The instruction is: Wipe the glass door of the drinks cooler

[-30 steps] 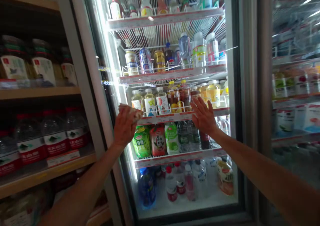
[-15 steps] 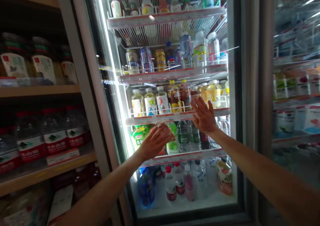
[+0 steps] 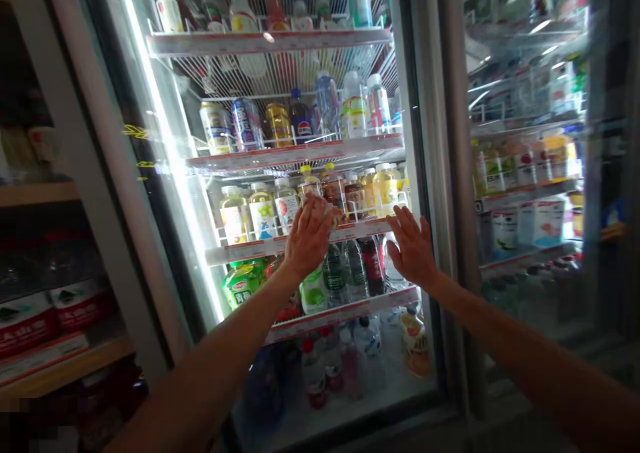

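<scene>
One pale cloth [image 3: 331, 214] sits under my left hand [image 3: 306, 243], fingers clamped over it, presumably to hold it flat; my right hand [image 3: 414, 247] is spread apart, perhaps bracing, before the glass door [image 3: 360, 409]; bottles [image 3: 261, 211] stand behind.

Both arms [image 3: 510, 336] extend toward the cooler [image 3: 443, 139], left hand [image 3: 309, 238] slightly bent before its middle, right hand [image 3: 413, 249] spread near its right edge.

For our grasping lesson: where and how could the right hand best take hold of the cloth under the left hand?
Probably pinch the cloth by its crumpled edge, coming from the right: that edge juts past the left hand toward the right hand.
</scene>
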A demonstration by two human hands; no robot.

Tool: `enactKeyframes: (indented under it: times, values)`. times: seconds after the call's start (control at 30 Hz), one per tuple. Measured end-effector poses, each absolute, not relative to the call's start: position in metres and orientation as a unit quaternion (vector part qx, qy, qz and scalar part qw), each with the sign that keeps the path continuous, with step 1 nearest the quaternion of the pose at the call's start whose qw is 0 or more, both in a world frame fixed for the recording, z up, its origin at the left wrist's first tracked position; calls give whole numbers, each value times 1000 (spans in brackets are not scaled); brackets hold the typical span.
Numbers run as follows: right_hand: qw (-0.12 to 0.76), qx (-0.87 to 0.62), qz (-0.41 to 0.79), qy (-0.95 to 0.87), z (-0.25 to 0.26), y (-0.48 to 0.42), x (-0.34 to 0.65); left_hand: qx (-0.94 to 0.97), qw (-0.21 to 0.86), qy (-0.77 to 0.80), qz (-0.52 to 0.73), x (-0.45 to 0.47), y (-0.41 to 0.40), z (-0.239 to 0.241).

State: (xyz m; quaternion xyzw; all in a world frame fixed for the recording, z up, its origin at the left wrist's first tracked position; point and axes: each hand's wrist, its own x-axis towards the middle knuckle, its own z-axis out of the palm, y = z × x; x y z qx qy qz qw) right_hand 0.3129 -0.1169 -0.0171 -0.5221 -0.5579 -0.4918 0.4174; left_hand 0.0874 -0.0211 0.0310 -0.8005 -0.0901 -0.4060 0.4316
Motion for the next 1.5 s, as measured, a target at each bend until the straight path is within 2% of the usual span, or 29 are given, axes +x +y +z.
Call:
enactKeyframes:
  times: [0.17,0.3,0.47,0.63,0.77,0.83,0.93,0.97,1.1,1.23,1.3,1.4,1.43,1.5]
  values:
    - [409,-545,-486,-547,-31,-136,344,-842,463,70,-267,134,-28,43]
    - [417,-561,-493,-518,-37,-149,361,-809,437,-46,-390,172,-35,51]
    - [409,-571,-509,-498,-41,-158,368,-843,464,103,-250,203,-42,44]
    - [424,-570,-493,-502,-42,-151,362,-827,446,22,-341,191,-40,38]
    - [430,-559,-480,-521,-38,-138,348,-836,484,174,-189,154,-34,30]
    - [433,-550,-476,-532,-33,-131,337,-831,494,123,-226,135,-29,38]
    - [443,-530,-474,-546,-21,-117,317,-791,490,-16,-367,108,-21,58]
    - [447,-522,-475,-549,-16,-112,309,-785,493,-20,-374,99,-19,63]
    - [458,-490,-485,-562,15,-93,276,-808,516,70,-277,65,-10,77]
    - [463,-476,-496,-560,42,-76,244,-748,480,-75,-453,35,-6,80]
    - [456,-474,-500,-564,47,-69,230,-752,487,-54,-441,22,-5,76]
    - [433,-455,-517,-581,45,-60,218,-796,507,13,-331,0,0,83]
    - [429,-450,-523,-583,43,-57,217,-791,504,-6,-346,-8,3,89]
    - [425,-446,-531,-581,39,-54,216,-743,486,-85,-452,-24,9,101]
